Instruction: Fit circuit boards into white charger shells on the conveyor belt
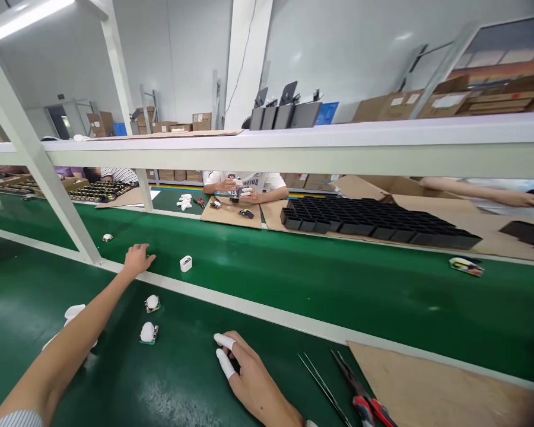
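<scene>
A green belt (267,279) bears a white casing (186,264) near the left hand (136,259)

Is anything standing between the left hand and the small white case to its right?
Nothing visible does: only green surface lies between the left hand and the white case. The slanted post stands on the hand's other side.
</scene>
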Demonstrator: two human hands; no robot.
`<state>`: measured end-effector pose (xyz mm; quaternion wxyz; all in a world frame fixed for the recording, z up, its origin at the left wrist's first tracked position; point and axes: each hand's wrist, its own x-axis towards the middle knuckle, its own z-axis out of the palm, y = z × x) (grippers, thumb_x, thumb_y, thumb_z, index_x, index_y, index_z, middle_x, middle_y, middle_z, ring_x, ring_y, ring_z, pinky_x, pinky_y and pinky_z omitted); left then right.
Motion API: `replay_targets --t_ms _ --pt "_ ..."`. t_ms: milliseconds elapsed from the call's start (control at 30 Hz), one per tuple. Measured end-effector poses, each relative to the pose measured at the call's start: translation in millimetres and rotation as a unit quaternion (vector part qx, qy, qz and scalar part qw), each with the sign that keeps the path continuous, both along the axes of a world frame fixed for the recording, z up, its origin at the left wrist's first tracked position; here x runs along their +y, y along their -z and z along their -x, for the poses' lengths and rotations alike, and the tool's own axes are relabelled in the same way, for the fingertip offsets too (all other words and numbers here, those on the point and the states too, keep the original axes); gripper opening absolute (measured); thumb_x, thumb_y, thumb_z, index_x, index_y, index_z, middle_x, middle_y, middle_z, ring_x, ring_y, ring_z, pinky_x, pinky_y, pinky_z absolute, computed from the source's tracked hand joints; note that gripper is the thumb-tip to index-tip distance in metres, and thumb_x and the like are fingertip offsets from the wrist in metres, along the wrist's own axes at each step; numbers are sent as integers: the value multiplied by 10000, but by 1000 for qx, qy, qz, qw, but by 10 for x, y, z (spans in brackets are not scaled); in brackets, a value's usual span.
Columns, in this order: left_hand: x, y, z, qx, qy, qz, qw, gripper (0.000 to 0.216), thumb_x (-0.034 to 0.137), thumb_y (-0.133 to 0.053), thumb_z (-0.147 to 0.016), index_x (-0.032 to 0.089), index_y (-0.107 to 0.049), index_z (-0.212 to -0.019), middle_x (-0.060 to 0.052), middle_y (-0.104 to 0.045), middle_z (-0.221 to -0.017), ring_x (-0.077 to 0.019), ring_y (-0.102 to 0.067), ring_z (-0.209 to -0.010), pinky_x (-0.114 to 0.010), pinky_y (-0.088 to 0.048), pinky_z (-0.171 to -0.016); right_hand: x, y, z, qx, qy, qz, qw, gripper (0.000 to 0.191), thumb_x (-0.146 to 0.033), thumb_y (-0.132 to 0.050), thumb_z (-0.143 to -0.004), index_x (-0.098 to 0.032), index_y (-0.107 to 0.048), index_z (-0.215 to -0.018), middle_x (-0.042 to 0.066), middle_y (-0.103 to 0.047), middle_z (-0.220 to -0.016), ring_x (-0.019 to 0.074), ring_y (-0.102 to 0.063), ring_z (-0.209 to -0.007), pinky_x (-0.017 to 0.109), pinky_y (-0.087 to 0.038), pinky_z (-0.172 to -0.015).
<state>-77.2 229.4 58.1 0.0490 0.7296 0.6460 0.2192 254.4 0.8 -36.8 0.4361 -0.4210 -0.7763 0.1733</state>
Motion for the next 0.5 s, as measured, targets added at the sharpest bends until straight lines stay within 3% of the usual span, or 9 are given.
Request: replay_targets --t_ms 67,167,267,367,433,500 --pt "-26 -93 65 4 -8 17 1000 317 424 -667 -1013 154 -680 -1181 -102 -691 -1228 -268 -667 -1124 -506 -535 -1015 15 -2 2 6 0 -4 1000 298 -241 -472 -1080 -254 -643 -1324 85 -710 -1083 191 -734 -853 295 -656 -762" --pt "-244 -131 -145 4 37 20 999 243 356 -574 -1063 161 -714 -1101 -104 -722 -1181 -259 -660 -1147 -475 -512 -1050 23 31 -13 8 -2 -4 1000 308 -248 -467 -1082 -255 -624 -1346 75 -697 -1061 177 -708 -806 305 -654 -761" --pt "-752 6 -611 1 143 39 989 356 256 -432 -1094 192 -767 -992 -79 -776 -1082 -220 -698 -1047 -346 -539 -975 6 92 -34 -4 22 -25 999 411 -304 -532 -1060 -239 -517 -1466 95 -671 -1122 189 -699 -838 335 -661 -764" --pt "-1354 221 -1086 7 258 91 962 318 330 -591 -1034 227 -768 -790 17 -758 -759 -154 -703 -689 -241 -559 -702 -34 112 -41 -39 32 -59 997 623 -389 -627 -1016 -211 -392 -1565 162 -629 -1285 268 -699 -1053 445 -660 -873" --pt "-1649 289 -1256 9 290 93 952 266 334 -697 -966 221 -746 -731 14 -745 -714 -169 -706 -669 -246 -554 -666 -67 78 -36 -77 8 -65 995 616 -359 -619 -1025 -226 -381 -1577 164 -635 -1301 297 -681 -1127 500 -640 -924" --pt "-1811 241 -1217 1 283 69 957 206 316 -681 -977 223 -758 -811 -22 -785 -836 -211 -737 -802 -288 -575 -753 -100 19 -26 -107 -16 -70 992 520 -287 -564 -1052 -251 -424 -1551 137 -670 -1229 288 -689 -1088 499 -638 -897"
